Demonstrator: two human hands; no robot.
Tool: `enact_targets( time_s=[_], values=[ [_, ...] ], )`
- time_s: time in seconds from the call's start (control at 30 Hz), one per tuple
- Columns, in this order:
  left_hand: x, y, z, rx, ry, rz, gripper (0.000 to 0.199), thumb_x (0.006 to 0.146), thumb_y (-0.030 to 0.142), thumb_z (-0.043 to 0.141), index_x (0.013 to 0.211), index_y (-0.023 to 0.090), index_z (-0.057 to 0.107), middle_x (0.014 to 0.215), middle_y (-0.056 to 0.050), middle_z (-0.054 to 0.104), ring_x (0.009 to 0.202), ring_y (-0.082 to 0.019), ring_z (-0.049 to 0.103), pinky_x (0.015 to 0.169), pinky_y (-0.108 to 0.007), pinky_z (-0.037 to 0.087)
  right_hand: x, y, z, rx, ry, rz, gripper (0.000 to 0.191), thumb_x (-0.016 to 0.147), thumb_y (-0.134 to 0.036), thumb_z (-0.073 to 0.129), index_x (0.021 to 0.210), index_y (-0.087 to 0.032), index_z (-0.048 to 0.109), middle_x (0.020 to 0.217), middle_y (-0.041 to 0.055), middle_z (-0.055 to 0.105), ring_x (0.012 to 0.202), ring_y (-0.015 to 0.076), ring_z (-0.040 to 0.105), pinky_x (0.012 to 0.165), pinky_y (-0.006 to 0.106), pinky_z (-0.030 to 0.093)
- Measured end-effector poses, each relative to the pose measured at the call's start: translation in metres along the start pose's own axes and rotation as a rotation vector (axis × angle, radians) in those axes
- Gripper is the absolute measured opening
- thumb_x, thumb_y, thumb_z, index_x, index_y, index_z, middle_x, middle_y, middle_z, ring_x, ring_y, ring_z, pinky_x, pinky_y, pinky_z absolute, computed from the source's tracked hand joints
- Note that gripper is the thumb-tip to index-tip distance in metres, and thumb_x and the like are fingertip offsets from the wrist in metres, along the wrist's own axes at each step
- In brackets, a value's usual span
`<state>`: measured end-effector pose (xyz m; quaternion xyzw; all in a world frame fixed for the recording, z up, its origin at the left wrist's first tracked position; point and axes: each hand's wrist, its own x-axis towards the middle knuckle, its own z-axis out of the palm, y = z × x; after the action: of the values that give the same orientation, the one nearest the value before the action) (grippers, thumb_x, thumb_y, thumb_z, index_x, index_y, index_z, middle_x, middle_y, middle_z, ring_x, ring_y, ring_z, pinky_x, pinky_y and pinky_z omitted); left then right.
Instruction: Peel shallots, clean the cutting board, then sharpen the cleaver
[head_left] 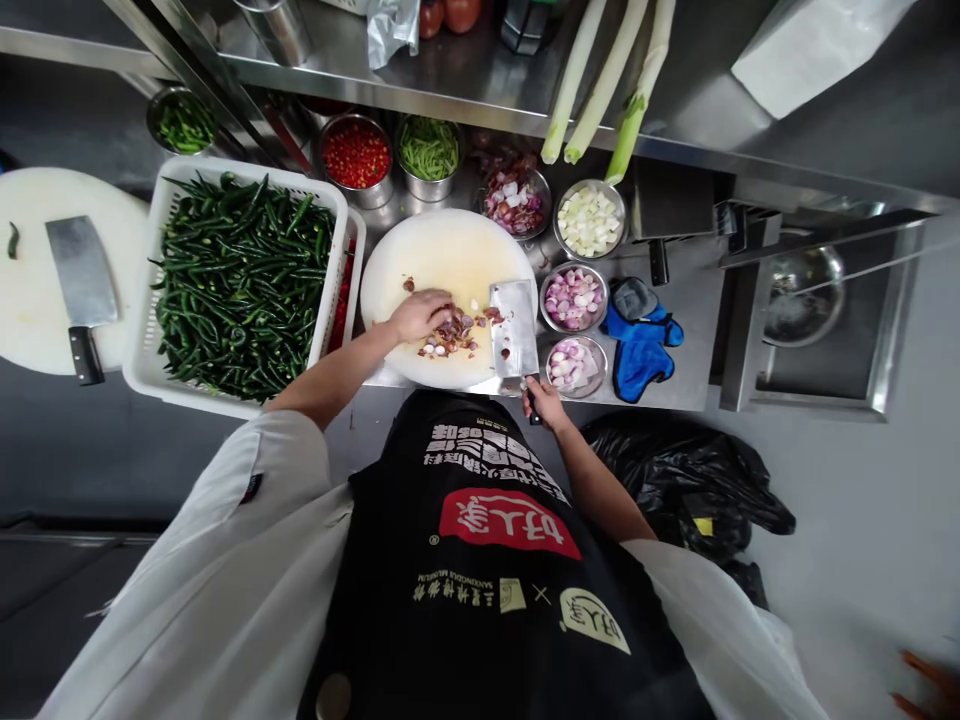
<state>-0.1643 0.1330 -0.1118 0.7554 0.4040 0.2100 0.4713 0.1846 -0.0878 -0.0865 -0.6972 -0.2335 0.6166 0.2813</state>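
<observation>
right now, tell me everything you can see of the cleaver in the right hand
The cleaver has a broad, nearly rectangular, shiny metallic blade and a dark handle, partly hidden in the grip of the right hand. One broad face shows over the right side of the round white board. Dark scraps dot it; whether it touches the board is unclear.

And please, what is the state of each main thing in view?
Cleaver: held, blade over board
Right hand: closed on cleaver
Left hand: at scraps
Other cleaver: lying unheld
Green chillies: whole, heaped
Pink onions: peeled
White vegetable: diced
Leeks: lying down
Black bag: crumpled
</observation>
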Motion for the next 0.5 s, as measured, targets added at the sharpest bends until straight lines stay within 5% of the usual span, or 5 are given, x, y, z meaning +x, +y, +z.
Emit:
enact_targets(
  time_s=[0.1, 0.17, 0.3, 0.5],
  values=[
    [-0.056, 0.024, 0.025, 0.065, 0.129, -0.059, 0.054, 0.098, 0.057, 0.067, 0.139, 0.023, 0.076, 0.165, -0.014, 0.060, 0.160, -0.036, 0.047, 0.142, -0.059, 0.019, -0.009, 0.011, 0.016, -0.029, -0.058, 0.024, 0.070, 0.072, -0.091, 0.077, 0.083, -0.027, 0.049, 0.051, -0.0060, 0.057, 0.034, 0.0114, 0.047, 0.034, 0.023, 0.036],
    [-0.071, 0.035, 0.049, 0.143, 0.240, -0.157, 0.068, 0.097, 0.063, 0.068, 0.150, 0.021, 0.068, 0.176, -0.015, 0.046, 0.168, -0.037, 0.034, 0.143, -0.061, 0.014, -0.009, 0.011, 0.033, -0.052, -0.096, 0.023, 0.068, 0.074, -0.089, 0.075, 0.085, -0.027, 0.051, 0.052, -0.0065, 0.058, 0.035, 0.0113, 0.048, 0.036, 0.023, 0.036],
    [-0.050, 0.044, 0.094, 0.219, 0.360, -0.268, 0.090, 0.091, 0.071, 0.073, 0.162, 0.017, 0.057, 0.183, -0.018, 0.031, 0.173, -0.041, 0.018, 0.142, -0.064, 0.013, 0.000, 0.001, 0.068, -0.108, -0.171, -0.011, 0.060, 0.083, -0.084, 0.070, 0.087, -0.027, 0.051, 0.053, -0.0072, 0.058, 0.037, 0.0118, 0.049, 0.038, 0.023, 0.038],
    [-0.017, 0.041, 0.110, 0.218, 0.509, -0.341, 0.061, 0.104, 0.049, 0.058, 0.157, 0.020, 0.062, 0.180, -0.015, 0.038, 0.173, -0.035, 0.023, 0.142, -0.063, 0.016, 0.011, -0.007, 0.090, -0.167, -0.246, -0.024, 0.056, 0.086, -0.080, 0.067, 0.082, -0.027, 0.048, 0.051, -0.0076, 0.056, 0.037, 0.0110, 0.047, 0.040, 0.023, 0.035]
  ],
)
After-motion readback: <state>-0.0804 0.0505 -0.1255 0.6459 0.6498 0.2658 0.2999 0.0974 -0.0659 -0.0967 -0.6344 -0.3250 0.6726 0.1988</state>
